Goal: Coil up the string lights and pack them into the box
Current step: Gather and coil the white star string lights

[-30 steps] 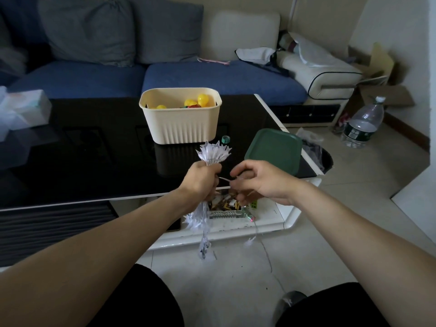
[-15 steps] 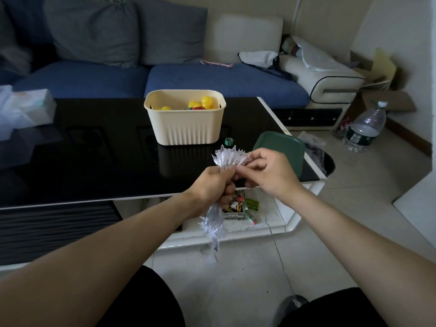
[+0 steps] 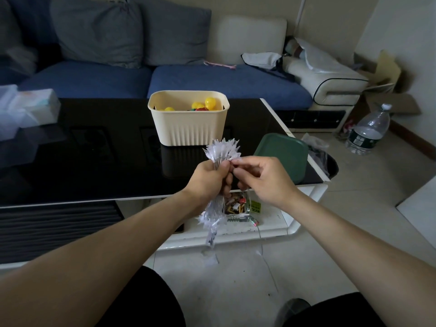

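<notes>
Over the front edge of the black coffee table (image 3: 94, 161), the string lights (image 3: 221, 151) are gripped in a tight bundle by the left hand (image 3: 210, 179), which is wrapped into a fist around the middle of the bunch. A white, spiky tuft of the lights is fanned out above that fist, and a second clump is left hanging below it, trailing down toward the floor in front of the table's white lower shelf (image 3: 271, 224). The right hand (image 3: 262, 179) is held right up against the left one, thumb and forefinger pinched together at the top of the bundle, seemingly on a thin strand, though what exactly is pinched can't be made out. A thin wire (image 3: 265, 258) can be seen dropping from under the hands down to the tile floor. The cream box (image 3: 188, 128) is set on the table just beyond the hands, open, with some yellow balls (image 3: 210, 102) already inside it, and none of the lights are touching it. A green lid (image 3: 283, 154) is laid flat on the table's right corner, beside the right hand but apart from it. Snack packets (image 3: 238, 206) are scattered on the lower shelf directly beneath the hands. A plastic water bottle (image 3: 370, 131) is stood on the floor off to the right, well apart from everything.
</notes>
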A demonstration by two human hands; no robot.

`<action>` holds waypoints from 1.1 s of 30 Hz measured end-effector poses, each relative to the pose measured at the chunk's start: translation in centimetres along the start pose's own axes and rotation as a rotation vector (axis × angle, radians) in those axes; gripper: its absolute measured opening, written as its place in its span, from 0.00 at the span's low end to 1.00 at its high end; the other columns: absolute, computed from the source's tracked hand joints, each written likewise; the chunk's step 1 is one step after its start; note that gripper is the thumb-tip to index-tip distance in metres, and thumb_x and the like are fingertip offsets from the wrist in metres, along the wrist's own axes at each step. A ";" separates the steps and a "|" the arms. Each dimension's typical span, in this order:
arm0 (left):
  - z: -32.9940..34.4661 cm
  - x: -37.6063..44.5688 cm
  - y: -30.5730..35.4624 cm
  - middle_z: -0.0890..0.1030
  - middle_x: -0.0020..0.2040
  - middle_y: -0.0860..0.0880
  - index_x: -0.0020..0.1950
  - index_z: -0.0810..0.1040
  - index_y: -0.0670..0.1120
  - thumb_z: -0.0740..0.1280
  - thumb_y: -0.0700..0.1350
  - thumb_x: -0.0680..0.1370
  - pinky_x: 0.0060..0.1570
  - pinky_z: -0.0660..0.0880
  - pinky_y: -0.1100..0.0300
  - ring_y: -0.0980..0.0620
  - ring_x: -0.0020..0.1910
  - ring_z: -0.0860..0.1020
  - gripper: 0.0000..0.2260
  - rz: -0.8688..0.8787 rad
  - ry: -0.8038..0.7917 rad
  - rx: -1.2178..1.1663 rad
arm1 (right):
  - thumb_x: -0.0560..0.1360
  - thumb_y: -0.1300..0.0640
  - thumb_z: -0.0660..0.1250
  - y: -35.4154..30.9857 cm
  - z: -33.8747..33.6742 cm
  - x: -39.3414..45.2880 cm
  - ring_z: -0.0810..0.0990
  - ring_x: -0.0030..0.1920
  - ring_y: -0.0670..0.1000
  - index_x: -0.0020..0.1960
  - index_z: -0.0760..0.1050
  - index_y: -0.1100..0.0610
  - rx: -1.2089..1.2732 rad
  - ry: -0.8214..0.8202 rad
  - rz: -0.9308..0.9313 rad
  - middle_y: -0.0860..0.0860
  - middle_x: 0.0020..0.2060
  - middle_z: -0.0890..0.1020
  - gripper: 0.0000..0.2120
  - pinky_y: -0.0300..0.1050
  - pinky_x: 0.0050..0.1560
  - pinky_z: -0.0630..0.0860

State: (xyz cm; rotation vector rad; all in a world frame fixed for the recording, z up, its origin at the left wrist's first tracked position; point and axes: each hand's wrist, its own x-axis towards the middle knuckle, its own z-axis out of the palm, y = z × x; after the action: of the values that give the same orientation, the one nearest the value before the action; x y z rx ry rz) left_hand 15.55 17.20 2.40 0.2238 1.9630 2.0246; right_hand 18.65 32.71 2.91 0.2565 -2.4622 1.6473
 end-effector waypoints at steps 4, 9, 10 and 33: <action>0.1 0.0 -0.1 0.73 0.29 0.46 0.37 0.74 0.39 0.59 0.44 0.84 0.30 0.73 0.56 0.50 0.26 0.70 0.17 -0.017 0.027 0.003 | 0.74 0.62 0.76 -0.2 0.7 -0.1 0.85 0.36 0.47 0.49 0.84 0.59 -0.049 0.179 -0.083 0.51 0.38 0.86 0.05 0.40 0.39 0.82; 0.2 0.0 0.2 0.72 0.31 0.46 0.43 0.74 0.38 0.57 0.44 0.85 0.31 0.73 0.53 0.50 0.27 0.70 0.14 -0.096 -0.007 -0.109 | 0.76 0.63 0.73 -0.2 1.2 0.0 0.84 0.43 0.43 0.53 0.86 0.57 -0.188 0.200 -0.197 0.47 0.44 0.85 0.07 0.34 0.47 0.80; 0.2 0.0 0.2 0.72 0.31 0.46 0.44 0.73 0.39 0.57 0.44 0.85 0.30 0.72 0.54 0.50 0.27 0.69 0.14 -0.117 -0.022 -0.125 | 0.77 0.63 0.72 -0.2 1.3 0.0 0.83 0.45 0.42 0.55 0.85 0.57 -0.237 0.198 -0.206 0.47 0.46 0.83 0.08 0.32 0.48 0.77; -2.1 1.0 2.8 0.71 0.30 0.48 0.44 0.68 0.44 0.54 0.42 0.84 0.41 0.79 0.51 0.50 0.27 0.72 0.10 -0.160 0.230 -0.735 | 0.72 0.61 0.76 1.7 -0.9 -0.1 0.82 0.33 0.52 0.47 0.82 0.61 0.139 -0.466 0.359 0.59 0.39 0.84 0.06 0.45 0.36 0.80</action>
State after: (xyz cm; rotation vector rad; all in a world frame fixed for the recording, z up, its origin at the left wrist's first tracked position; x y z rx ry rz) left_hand 13.61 15.48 4.97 -0.3341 1.1597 2.5716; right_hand 18.43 34.17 1.71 0.2506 -2.8659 2.1150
